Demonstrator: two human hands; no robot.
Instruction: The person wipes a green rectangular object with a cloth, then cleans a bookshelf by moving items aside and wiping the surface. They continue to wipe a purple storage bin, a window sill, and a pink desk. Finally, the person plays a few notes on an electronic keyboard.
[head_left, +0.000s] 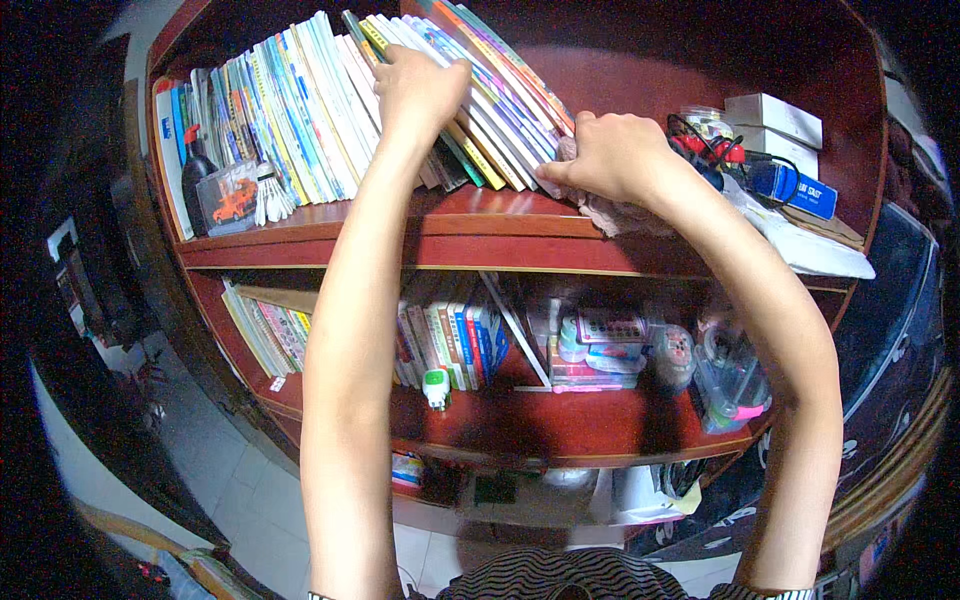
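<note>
A row of leaning books (502, 112) stands on the upper shelf, tilted to the left. My left hand (424, 86) lies across their spines, its fingers curled round the left side of several of them and the thumb toward the right. By the lower right end of this group, my right hand (619, 154) is closed on a crumpled greyish-pink cloth (622, 214). Part of the cloth shows between thumb and fingers, and the thumb reaches the nearest book. To the left, thinner books and booklets (300, 112) fill the shelf. My right fingertips are partly hidden.
A dark spray bottle (196, 176), a boxed orange toy car (234, 196) and shuttlecocks (271, 196) stand at left. White boxes (772, 124), a blue box (795, 187) and cables lie right. The lower shelf (517, 424) holds books (457, 345) and a clear plastic container (731, 379).
</note>
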